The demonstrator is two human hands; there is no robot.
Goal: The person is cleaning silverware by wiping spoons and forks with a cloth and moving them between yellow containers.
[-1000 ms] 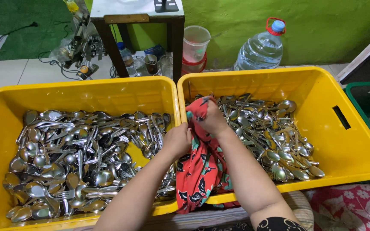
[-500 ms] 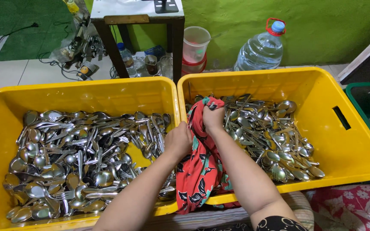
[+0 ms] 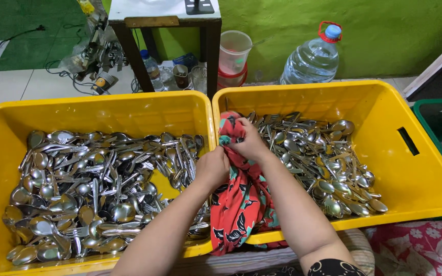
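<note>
Two yellow plastic crates stand side by side before me. The left crate point(image 3: 6, 122) holds a heap of metal spoons and forks point(image 3: 93, 189). More cutlery point(image 3: 323, 163) lies in the right crate point(image 3: 425, 174). A red floral cloth point(image 3: 241, 204) hangs over the near rims where the crates meet. My left hand point(image 3: 213, 168) grips the cloth at the crate divide. Bunching the cloth's upper end, my right hand point(image 3: 249, 140) is closed on it just inside the right crate. Whatever is wrapped in the cloth is hidden.
Behind the crates stand a dark wooden table point(image 3: 164, 30), a large water bottle point(image 3: 313, 59) with a red handle, stacked plastic cups point(image 3: 234, 56) and small bottles. A green crate point(image 3: 441, 122) sits at the right. Cables and clutter point(image 3: 93, 56) lie at back left.
My right hand has shifted slightly on the cloth's upper end, kneading it. Both hands stay closed on the cloth over the crate rims.
</note>
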